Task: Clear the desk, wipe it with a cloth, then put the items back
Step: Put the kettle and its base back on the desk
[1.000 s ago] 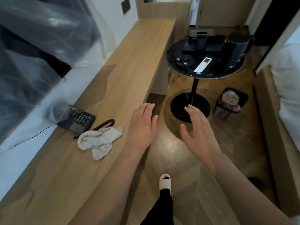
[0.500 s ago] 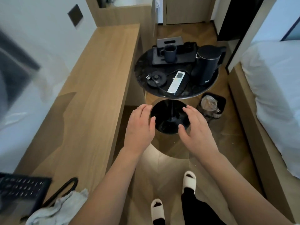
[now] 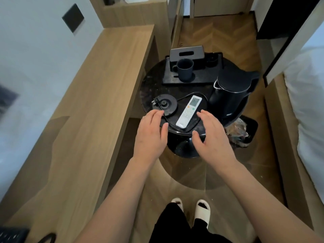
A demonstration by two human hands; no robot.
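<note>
The long wooden desk [image 3: 98,106] runs along the left wall. A round black side table [image 3: 152,76] holds a white remote [image 3: 189,111], a black kettle base [image 3: 164,104] with its cord, a black kettle [image 3: 231,92], and a black tray [image 3: 205,77] with a dark mug [image 3: 185,69] and a tissue box [image 3: 186,53]. My left hand [image 3: 150,134] hovers open over the table's near edge, by the kettle base. Just right of the remote, my right hand [image 3: 210,135] is open too. Neither holds anything. The telephone's corner [image 3: 12,235] shows at the bottom left.
A black bin [image 3: 245,132] with a bag stands on the floor right of the side table. A bed with white linen [image 3: 308,111] lines the right side. My feet in white slippers [image 3: 192,207] stand on the parquet floor between desk and bed.
The view has swung from the desk's telephone and cloth toward the side table. Both open hands have moved forward over the table's near edge, on either side of the remote.
</note>
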